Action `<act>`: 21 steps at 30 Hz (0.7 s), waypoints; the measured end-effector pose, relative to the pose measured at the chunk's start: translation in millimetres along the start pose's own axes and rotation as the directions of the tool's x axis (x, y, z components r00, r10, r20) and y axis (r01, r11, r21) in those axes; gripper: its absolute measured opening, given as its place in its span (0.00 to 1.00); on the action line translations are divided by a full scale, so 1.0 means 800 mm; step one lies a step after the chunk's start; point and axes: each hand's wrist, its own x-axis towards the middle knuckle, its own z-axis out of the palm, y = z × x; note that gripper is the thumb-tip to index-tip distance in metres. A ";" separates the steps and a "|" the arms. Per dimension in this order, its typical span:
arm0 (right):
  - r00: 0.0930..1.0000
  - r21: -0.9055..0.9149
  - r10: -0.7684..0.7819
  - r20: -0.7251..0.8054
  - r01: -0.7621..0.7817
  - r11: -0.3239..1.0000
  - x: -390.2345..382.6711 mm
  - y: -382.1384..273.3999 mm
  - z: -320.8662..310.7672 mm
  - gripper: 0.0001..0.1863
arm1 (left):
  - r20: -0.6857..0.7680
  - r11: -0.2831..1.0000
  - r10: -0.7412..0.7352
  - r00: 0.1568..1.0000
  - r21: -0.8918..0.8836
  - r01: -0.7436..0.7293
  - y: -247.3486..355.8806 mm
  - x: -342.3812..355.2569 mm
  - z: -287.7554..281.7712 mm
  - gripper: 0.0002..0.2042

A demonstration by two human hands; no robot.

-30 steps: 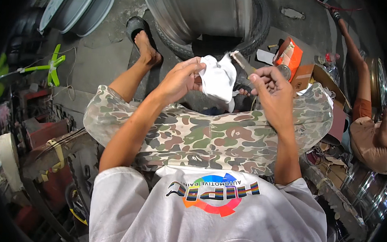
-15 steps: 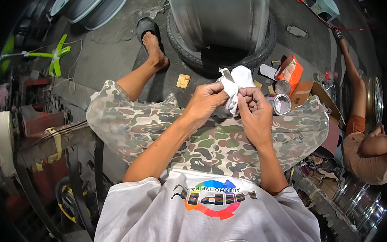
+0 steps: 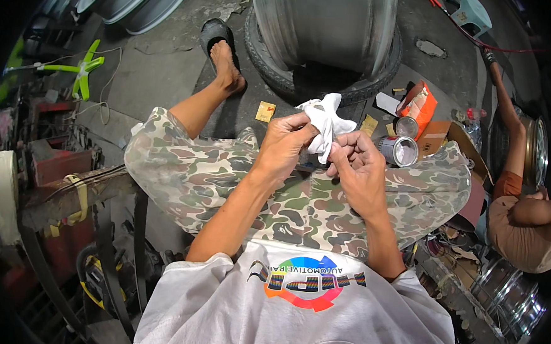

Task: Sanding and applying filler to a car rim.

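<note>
My left hand (image 3: 283, 147) grips a bunched white cloth (image 3: 327, 118) in front of me, over my lap. The cloth is wrapped about what looks like a flat blade, mostly hidden, which I last saw bare a second ago. My right hand (image 3: 357, 171) pinches the lower end of the cloth with thumb and curled fingers. Just beyond it on the right stand an open metal can (image 3: 406, 151) and a second round tin (image 3: 406, 125). A small yellow square piece (image 3: 265, 111) lies on the floor past my left hand.
A large bare rim (image 3: 322, 30) rests on a tyre (image 3: 268, 77) ahead; more rims (image 3: 131, 2) lie top left. A green fan (image 3: 86, 72) is at left. An orange bag (image 3: 418, 108) and cardboard box (image 3: 441, 144) sit right, beside a co-worker (image 3: 518, 231). A stool (image 3: 471, 14) stands behind.
Over the last second my right hand has come in from the right to grip the cloth, and the blade has become covered by it. The view has shifted, showing more floor by the cans.
</note>
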 end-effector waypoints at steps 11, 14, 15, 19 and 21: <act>0.999 0.029 0.025 -0.032 -0.024 0.999 -0.012 -0.008 0.006 0.08 | -0.027 0.997 0.038 0.999 -0.062 -0.040 0.004 0.001 0.006 0.12; 0.999 0.003 0.024 -0.022 -0.023 1.000 -0.014 -0.003 0.004 0.08 | -0.032 0.994 0.048 0.998 -0.094 -0.051 0.003 0.003 0.004 0.11; 1.000 0.005 0.023 -0.016 -0.023 1.000 -0.016 -0.004 0.005 0.08 | -0.036 0.996 0.040 0.999 -0.082 -0.043 0.003 0.003 0.003 0.10; 0.996 0.021 0.062 -0.056 -0.061 0.998 -0.023 0.000 -0.001 0.07 | 0.057 0.999 0.022 0.998 -0.047 -0.019 -0.014 0.014 -0.015 0.08; 0.993 0.004 0.090 -0.073 -0.090 0.996 -0.027 0.003 -0.006 0.07 | -0.024 0.998 -0.016 1.000 -0.064 0.015 -0.027 0.013 -0.006 0.07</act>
